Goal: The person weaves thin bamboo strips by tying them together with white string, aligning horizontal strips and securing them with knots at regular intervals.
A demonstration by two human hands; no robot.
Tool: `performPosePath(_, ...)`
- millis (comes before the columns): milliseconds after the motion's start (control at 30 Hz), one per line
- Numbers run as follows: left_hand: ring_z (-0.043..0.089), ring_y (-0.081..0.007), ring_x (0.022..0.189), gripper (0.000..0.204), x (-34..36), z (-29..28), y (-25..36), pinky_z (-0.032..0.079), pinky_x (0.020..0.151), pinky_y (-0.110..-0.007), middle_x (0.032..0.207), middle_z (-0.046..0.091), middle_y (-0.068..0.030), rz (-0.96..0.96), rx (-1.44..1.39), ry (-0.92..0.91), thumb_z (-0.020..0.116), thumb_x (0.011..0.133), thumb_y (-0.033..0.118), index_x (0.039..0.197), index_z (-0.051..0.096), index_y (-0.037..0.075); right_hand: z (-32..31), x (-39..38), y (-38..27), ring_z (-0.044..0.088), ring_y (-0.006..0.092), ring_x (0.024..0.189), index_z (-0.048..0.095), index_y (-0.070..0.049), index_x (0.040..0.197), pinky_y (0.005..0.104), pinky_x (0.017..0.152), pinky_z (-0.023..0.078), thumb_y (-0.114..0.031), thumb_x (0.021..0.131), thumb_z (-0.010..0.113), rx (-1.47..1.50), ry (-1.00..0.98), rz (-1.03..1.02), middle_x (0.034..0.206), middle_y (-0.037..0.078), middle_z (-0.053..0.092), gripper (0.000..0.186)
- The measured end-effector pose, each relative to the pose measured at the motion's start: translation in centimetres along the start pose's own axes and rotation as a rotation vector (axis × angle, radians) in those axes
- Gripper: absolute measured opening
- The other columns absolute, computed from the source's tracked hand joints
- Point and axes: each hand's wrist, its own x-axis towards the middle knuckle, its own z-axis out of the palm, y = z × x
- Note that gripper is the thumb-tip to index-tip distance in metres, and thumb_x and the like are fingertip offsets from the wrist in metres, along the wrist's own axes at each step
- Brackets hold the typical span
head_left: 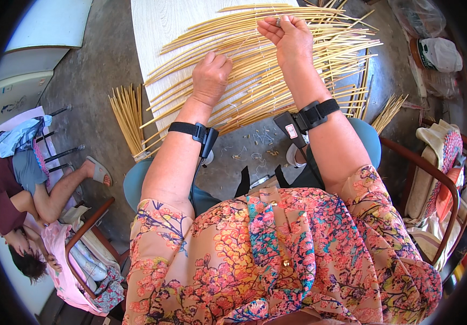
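A wide row of thin straw-coloured sticks (249, 73) lies over a white wood-grain table (155, 21), with rows of thread crossing the sticks. My left hand (211, 77) is closed in a fist above the left part of the sticks; whatever its fingers hold is hidden. Farther away and to the right, my right hand (290, 37) is raised over the sticks. Its thumb and forefinger are pinched together beside a small greyish thing too small to name, while the other fingers curl loosely. A black strap with a small device sits on each forearm.
Bundles of loose sticks stand at the left (126, 116) and right (389, 112) of the table. Thread and small scraps (260, 138) litter the floor by my feet. Another person (19, 189) sits at the left. A wooden armchair (433, 179) stands at the right.
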Motion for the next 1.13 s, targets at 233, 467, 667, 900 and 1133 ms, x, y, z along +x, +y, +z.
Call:
performPosePath(233, 0.055, -0.0182, 0.068, 0.007, -0.2, 0.5, -0.3, 0.048, 0.054, -0.029, 0.066, 0.053, -0.0002, -0.031, -0.009, -0.008, 0.061, 0.065, 0.005, 0.066, 0.061, 0.011, 0.6, -0.6, -0.5, 0.065, 0.0288, 0.071, 0.043, 0.0, 0.088, 0.038, 0.068, 0.058, -0.007, 0.094, 0.042, 0.023, -0.058, 0.011, 0.082, 0.018, 0.059, 0.009)
performPosePath(467, 0.057, -0.0235, 0.072, 0.007, 0.3, 0.5, -0.9, 0.047, 0.06, -0.034, 0.071, 0.06, -0.0041, -0.319, -0.23, -0.065, 0.066, 0.067, 0.005, 0.069, 0.065, 0.011, 0.2, -1.0, -1.1, 0.063, 0.0198, 0.06, 0.05, -0.003, 0.086, 0.0317, 0.059, 0.056, -0.009, 0.091, 0.05, -0.132, -0.123, 0.048, 0.073, 0.011, 0.061, 0.007)
performPosePath(667, 0.059, -0.0257, 0.07, 0.007, 1.0, 0.7, -1.4, 0.047, 0.062, -0.035, 0.074, 0.063, -0.0071, -0.499, -0.276, -0.22, 0.067, 0.068, 0.004, 0.073, 0.065, 0.009, 0.1, -1.5, -1.2, 0.061, 0.0177, 0.059, 0.05, -0.003, 0.087, 0.0308, 0.057, 0.055, -0.01, 0.09, 0.051, -0.142, -0.15, 0.057, 0.073, 0.01, 0.061, 0.008)
performPosePath(900, 0.06, -0.0254, 0.071, 0.012, 3.0, 0.1, -0.8, 0.047, 0.064, -0.035, 0.076, 0.064, -0.0082, -0.659, -0.271, -0.305, 0.07, 0.068, 0.008, 0.079, 0.065, 0.008, -0.8, -1.7, -0.6, 0.06, 0.0171, 0.063, 0.051, -0.002, 0.087, 0.0294, 0.058, 0.053, -0.009, 0.089, 0.053, -0.194, 0.071, 0.205, 0.075, 0.009, 0.06, 0.008)
performPosePath(1133, 0.06, -0.0254, 0.084, 0.01, 2.6, 0.4, -1.4, 0.047, 0.071, -0.033, 0.085, 0.066, -0.0069, -0.46, -0.15, -0.302, 0.07, 0.069, 0.014, 0.078, 0.067, 0.01, -1.1, -1.5, 0.3, 0.06, 0.0176, 0.064, 0.053, -0.003, 0.089, 0.0281, 0.059, 0.052, -0.007, 0.088, 0.055, -0.191, 0.024, 0.198, 0.075, 0.008, 0.059, 0.004)
